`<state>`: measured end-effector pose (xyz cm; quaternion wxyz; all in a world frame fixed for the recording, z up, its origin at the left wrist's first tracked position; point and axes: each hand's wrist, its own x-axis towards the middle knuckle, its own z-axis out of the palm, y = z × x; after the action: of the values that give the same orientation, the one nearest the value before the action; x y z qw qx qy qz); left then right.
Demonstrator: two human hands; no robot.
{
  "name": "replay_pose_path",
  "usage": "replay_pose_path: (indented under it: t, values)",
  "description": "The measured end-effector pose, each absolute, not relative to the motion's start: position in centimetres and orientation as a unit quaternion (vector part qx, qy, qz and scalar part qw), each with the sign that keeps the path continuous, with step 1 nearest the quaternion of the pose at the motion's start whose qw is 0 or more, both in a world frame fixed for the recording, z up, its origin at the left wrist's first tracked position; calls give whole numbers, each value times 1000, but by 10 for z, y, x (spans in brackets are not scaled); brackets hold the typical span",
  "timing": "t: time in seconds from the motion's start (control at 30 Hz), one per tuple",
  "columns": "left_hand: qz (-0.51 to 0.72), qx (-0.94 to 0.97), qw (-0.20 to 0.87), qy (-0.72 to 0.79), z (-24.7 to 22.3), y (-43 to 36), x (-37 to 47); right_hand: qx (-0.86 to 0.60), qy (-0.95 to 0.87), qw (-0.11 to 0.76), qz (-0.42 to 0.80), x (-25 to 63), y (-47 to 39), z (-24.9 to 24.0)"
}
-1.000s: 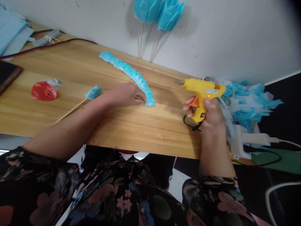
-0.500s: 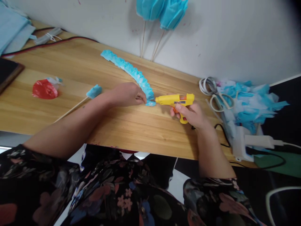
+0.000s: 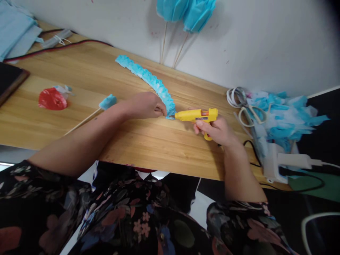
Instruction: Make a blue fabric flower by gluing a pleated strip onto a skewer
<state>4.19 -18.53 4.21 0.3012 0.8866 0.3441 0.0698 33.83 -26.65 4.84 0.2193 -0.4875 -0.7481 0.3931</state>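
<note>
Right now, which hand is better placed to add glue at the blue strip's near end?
Probably the right hand: it holds the glue gun, whose tip is at that end. The left hand is at the strip, so better suited to steadying it.

Open wood strip along front edge of light wooden table (image 3: 159,148); pale-handled metal scissors (image 3: 248,113) block right.

Wooden tabletop (image 3: 164,141): smooth, grained / on it, glue gun (image 3: 192,115): yellow plastic / pleated strip (image 3: 148,79): matt, clothlike

Pale, red-flecked wall (image 3: 252,46) behind a wooden tabletop (image 3: 159,141).
</note>
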Motion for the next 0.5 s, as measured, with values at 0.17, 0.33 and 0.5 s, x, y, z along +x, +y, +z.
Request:
replay_pose_path:
  t: [0.17, 0.33, 0.5]
  values:
    - [82, 886, 306, 338, 40, -184, 42, -479, -767, 214, 369, 333, -266, 52]
    - [98, 891, 303, 323, 37, -183, 42, -481, -769, 208, 367, 334, -266, 52]
    - [87, 886, 306, 339, 40, -184, 42, -497, -764, 217, 348, 333, -266, 53]
